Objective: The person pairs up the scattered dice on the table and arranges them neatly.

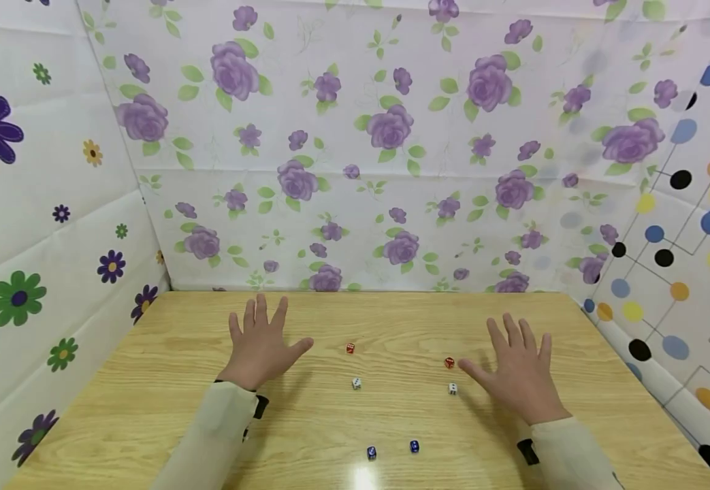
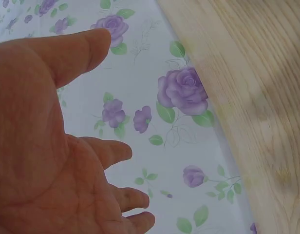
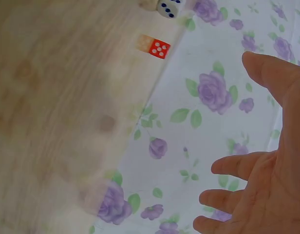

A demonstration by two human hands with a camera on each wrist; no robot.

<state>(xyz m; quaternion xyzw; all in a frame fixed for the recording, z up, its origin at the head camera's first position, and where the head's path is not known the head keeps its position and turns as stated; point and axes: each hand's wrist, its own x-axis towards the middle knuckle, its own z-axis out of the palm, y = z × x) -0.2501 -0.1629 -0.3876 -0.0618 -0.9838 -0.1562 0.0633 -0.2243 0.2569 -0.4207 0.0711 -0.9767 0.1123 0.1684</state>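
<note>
Fingers (image 1: 261,310) of both hands spread, empty; the right-side red die (image 1: 449,363) lies just left of the right hand (image 1: 519,378), well apart from the left hand (image 1: 261,354).

Rose-printed cloth (image 1: 355,204) backs the wood-grained surface (image 1: 134,388) — flowered cloth (image 1: 42,190) left, dotted cloth (image 1: 685,224) right — and light (image 1: 365,478) glares off its near side.

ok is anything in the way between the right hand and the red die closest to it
Nothing visible: in the head view, the right hand has a clear line to that red die. A white die lies just below that line, not across it.
</note>
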